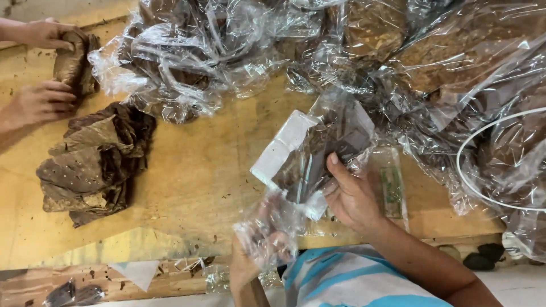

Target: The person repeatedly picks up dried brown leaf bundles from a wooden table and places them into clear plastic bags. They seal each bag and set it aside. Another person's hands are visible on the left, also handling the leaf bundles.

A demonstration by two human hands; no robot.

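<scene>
Cellophane packet (310, 156) pinched under right hand (352, 199) fingers, steadying it; left hand (256, 256) fingers clenched on its crumpled tail, keeping wrap taut

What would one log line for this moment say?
left hand: holds crumpled clear wrap | right hand: thumb on clear packet of brown leaves | table: leaf stack | another person's hands: on leaves

A clear plastic bag (318, 153) with dark brown leaves inside and a white card at its upper left is tipped up just above the right grip (350, 196), whose thumb presses on it. Its crinkly lower end hangs over the left grip (256, 256).
</scene>
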